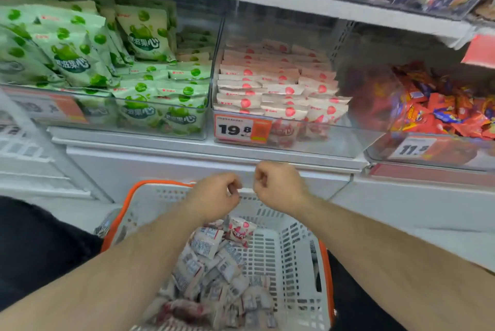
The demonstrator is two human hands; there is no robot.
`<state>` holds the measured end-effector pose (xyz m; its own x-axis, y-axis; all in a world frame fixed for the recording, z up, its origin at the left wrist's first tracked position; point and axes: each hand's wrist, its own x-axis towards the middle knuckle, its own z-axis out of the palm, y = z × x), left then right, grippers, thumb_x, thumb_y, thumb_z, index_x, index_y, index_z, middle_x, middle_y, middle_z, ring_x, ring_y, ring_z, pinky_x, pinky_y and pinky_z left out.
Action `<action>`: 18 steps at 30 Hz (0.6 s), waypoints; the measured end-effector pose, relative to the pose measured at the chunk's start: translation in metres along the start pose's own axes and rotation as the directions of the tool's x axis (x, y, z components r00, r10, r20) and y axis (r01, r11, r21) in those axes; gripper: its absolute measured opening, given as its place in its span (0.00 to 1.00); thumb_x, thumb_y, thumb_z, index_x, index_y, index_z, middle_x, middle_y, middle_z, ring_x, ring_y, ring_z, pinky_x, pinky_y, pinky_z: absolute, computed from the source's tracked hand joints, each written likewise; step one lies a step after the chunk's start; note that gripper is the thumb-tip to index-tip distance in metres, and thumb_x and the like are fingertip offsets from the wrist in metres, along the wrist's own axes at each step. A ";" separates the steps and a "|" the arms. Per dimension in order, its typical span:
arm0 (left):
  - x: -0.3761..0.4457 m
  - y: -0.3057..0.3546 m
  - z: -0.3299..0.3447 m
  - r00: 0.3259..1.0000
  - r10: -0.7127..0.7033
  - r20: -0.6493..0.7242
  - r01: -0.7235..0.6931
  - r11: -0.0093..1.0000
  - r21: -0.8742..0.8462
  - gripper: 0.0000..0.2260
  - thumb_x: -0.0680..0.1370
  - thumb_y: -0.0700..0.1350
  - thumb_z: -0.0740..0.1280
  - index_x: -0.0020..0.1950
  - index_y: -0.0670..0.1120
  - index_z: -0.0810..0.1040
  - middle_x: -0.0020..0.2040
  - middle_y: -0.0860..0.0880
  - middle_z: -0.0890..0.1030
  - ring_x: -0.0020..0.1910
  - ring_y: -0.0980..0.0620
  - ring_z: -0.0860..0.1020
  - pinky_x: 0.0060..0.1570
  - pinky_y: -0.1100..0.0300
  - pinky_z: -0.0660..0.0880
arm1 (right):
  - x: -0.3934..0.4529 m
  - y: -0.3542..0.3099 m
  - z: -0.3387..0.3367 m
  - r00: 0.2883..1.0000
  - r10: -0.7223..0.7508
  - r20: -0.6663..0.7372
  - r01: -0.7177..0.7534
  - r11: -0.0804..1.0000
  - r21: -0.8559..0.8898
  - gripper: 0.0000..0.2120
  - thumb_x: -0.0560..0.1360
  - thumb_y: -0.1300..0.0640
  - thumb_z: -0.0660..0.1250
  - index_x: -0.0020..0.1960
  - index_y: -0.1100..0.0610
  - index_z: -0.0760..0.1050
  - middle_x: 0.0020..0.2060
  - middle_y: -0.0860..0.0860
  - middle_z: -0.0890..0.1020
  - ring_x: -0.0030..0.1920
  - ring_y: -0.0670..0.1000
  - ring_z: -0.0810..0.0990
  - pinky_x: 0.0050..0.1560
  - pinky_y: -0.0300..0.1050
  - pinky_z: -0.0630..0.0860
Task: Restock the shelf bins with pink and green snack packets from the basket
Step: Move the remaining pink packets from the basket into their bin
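Left hand and right hand both curled, gripping nothing, above basket of pink packets

1. A shop: a white shelf carries clear bins packed with snack packets.
2. Price tags on the bin fronts, at 12 and 2 o'clock.
3. Shopping basket at 6 o'clock.

We see both fists curled over the basket | left hand and right hand near each other, holding nothing we can make out | pink packets heaped in basket | pink bin stacked in rows, price tag reads 19.8 | green packets fill left bin.
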<state>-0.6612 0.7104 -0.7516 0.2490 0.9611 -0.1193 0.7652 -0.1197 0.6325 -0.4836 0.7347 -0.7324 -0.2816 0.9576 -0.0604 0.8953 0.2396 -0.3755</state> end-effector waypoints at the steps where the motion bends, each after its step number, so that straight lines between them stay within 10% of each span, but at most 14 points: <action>1: -0.004 -0.016 0.007 0.996 -0.071 0.052 0.072 0.997 -0.014 0.06 0.76 0.42 0.65 0.50 0.50 0.78 0.46 0.54 0.80 0.41 0.54 0.76 0.41 0.63 0.70 | 0.003 0.007 0.022 0.986 0.049 0.159 -0.049 0.999 -0.007 0.02 0.73 0.56 0.65 0.42 0.51 0.73 0.43 0.51 0.82 0.47 0.56 0.79 0.47 0.49 0.77; 5: -0.010 -0.057 0.027 0.949 -0.249 0.192 0.269 0.960 -0.082 0.06 0.78 0.42 0.65 0.54 0.47 0.79 0.51 0.50 0.81 0.48 0.52 0.78 0.48 0.62 0.74 | 0.011 0.023 0.114 0.820 0.231 0.524 -0.205 0.973 -0.107 0.08 0.73 0.54 0.68 0.49 0.57 0.79 0.49 0.54 0.83 0.51 0.54 0.80 0.48 0.44 0.76; 8: -0.006 -0.071 0.040 0.926 -0.301 0.226 0.336 0.932 -0.136 0.07 0.79 0.43 0.64 0.54 0.47 0.80 0.49 0.52 0.80 0.48 0.52 0.79 0.48 0.62 0.75 | 0.013 0.043 0.181 0.733 0.435 0.523 -0.415 0.895 -0.163 0.17 0.69 0.47 0.67 0.52 0.57 0.80 0.48 0.55 0.81 0.49 0.55 0.80 0.45 0.42 0.75; 13: 0.002 -0.091 0.053 0.875 -0.424 0.233 0.477 0.835 -0.275 0.04 0.79 0.42 0.65 0.51 0.47 0.79 0.47 0.52 0.79 0.36 0.57 0.75 0.33 0.66 0.69 | 0.016 0.068 0.229 0.411 0.804 0.429 -0.908 0.317 0.276 0.31 0.61 0.50 0.81 0.58 0.61 0.73 0.46 0.55 0.82 0.41 0.52 0.80 0.34 0.42 0.75; 15: 0.001 -0.101 0.054 0.860 -0.465 0.209 0.508 0.812 -0.287 0.04 0.79 0.42 0.64 0.50 0.49 0.78 0.44 0.55 0.77 0.39 0.56 0.75 0.34 0.68 0.69 | 0.019 0.069 0.243 0.438 0.735 0.517 -0.889 0.269 0.371 0.31 0.63 0.54 0.81 0.60 0.63 0.75 0.48 0.55 0.82 0.44 0.53 0.81 0.42 0.46 0.79; 18: -0.008 -0.116 0.054 0.815 -0.542 0.204 0.579 0.766 -0.278 0.05 0.79 0.42 0.63 0.49 0.50 0.77 0.41 0.53 0.79 0.37 0.54 0.77 0.34 0.64 0.72 | 0.016 0.066 0.249 0.602 0.649 0.465 -0.796 0.534 0.285 0.18 0.71 0.52 0.74 0.60 0.52 0.81 0.49 0.52 0.85 0.47 0.53 0.83 0.52 0.48 0.80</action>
<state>-0.7196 0.7031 -0.8656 -0.0906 0.7980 -0.5958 0.5653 0.5338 0.6289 -0.5145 0.7261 -0.9883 0.2511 0.6582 -0.7097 0.6040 -0.6795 -0.4165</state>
